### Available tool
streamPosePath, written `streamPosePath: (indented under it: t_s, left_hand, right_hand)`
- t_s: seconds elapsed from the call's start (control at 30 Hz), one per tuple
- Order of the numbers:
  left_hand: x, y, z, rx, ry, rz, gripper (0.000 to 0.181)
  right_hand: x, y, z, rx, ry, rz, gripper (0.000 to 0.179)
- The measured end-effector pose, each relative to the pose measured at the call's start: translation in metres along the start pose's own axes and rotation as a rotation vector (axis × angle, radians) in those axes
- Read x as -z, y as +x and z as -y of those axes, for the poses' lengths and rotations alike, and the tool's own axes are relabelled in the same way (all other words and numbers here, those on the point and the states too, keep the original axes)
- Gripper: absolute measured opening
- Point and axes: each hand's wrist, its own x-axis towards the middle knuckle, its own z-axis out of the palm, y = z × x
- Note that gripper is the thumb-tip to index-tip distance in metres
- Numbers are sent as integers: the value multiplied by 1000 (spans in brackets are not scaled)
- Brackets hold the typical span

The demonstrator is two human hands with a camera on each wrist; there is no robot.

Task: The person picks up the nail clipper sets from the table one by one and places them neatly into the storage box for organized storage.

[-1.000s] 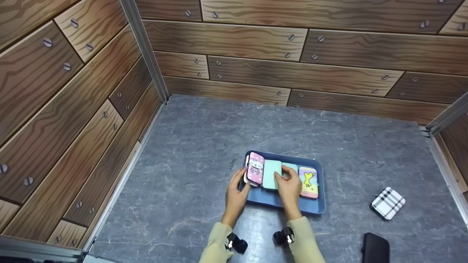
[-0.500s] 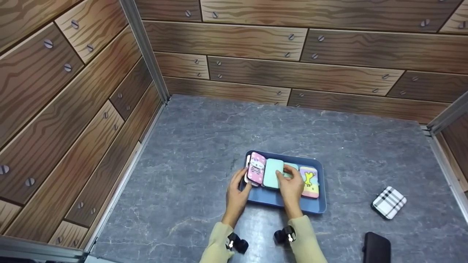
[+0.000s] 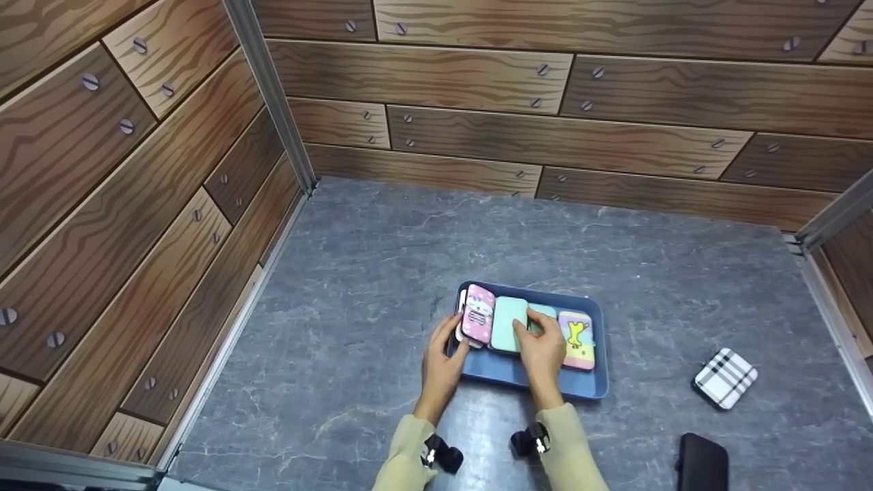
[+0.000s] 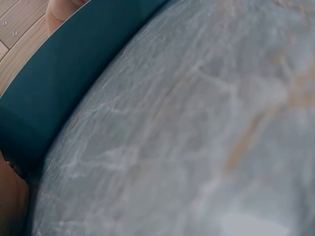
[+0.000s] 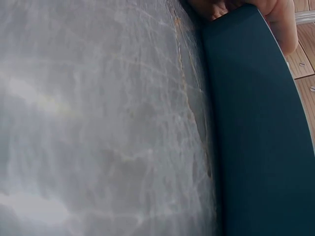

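Note:
A blue tray (image 3: 505,372) holds several small rounded cases. At its left end, my left hand (image 3: 442,361) holds a pink case (image 3: 478,314) with a cartoon print, fingers along its left side and thumb near its front corner. A white edge shows beside and beneath that case. Next to it lies a mint-green case (image 3: 508,324), which my right hand (image 3: 543,348) pinches at its right side, thumb on top. Another mint case (image 3: 547,311) is partly hidden behind the right hand. A yellow-and-purple case (image 3: 577,341) with a giraffe lies at the right end. Both wrist views mostly show the tray wall (image 4: 54,73).
To the right on the grey marbled surface (image 3: 354,273) lie a black-and-white plaid case (image 3: 726,379) and a black case (image 3: 702,464). Wood-patterned panels (image 3: 436,75) stand at the back and left, with metal rails (image 3: 269,88) at the corners.
Half a second ago the pink and mint cases shifted slightly right with the hands. Since then the mint case and right hand have moved back a touch left; the left hand has hardly moved.

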Motion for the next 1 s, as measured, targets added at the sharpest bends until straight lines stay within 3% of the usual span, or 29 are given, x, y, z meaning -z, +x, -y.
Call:
streamPosePath:
  t_s: [0.23,0.63,1.0]
  left_hand:
    - [0,0,0,14,4,-1,46]
    - [1,1,-1,29,-3,6,47]
    - [0,1,-1,21,-1,11,47]
  right_hand:
    - [0,-1,0,-33,67,23,29]
    - [1,-1,2,-97,228,-46,25]
    - [7,-5,5,-70,400,-101,23]
